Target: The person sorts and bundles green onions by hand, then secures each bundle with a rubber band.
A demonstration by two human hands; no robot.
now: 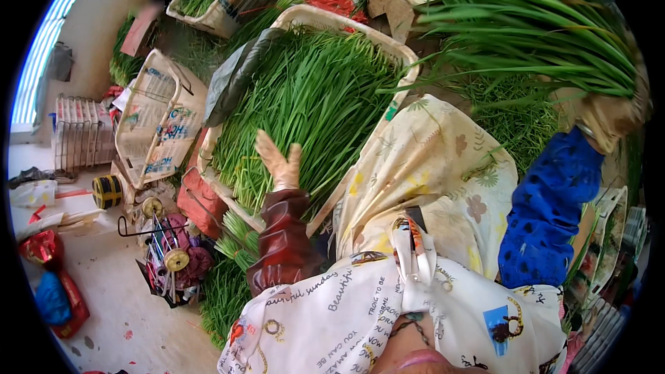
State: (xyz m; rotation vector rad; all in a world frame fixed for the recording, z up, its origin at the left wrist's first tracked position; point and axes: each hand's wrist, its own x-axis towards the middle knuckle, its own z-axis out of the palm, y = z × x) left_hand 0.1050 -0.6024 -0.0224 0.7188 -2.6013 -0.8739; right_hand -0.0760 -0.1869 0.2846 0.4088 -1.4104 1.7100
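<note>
Main item: long bunch of narrow, bright-green leaf blades (526,28), upper right, raised beside the basket described below. Long axis runs mostly left-right, climbing slightly toward the left; the gathered end is at the right, the thin tips fan out leftward, a few drooping.

Containers: large cream plastic basket with a rounded rim (409,69), in front of the wearer, filled with loose green leaf blades (315,97), most slanting from lower left to upper right. A grey-green pliable sheet (239,76) drapes over its left rim. Farther off, a cream openwork plastic crate (239,10) also holds green leaves. To the left, a second cream plastic crate with blue markings (163,121) stands tilted.

Hands: right hand in a tan glove (609,118) is closed around the bunch's gathered end; arm extended well out to the right, in a blue sleeve with dark spots (554,208). Left hand in a pale cream glove (280,161) is unclosed, thumb and fingers spread, over the near-left part of the filled basket; contact with the leaves cannot be determined. Left forearm, in a glossy dark-red sleeve (280,235), points away from the body
</note>
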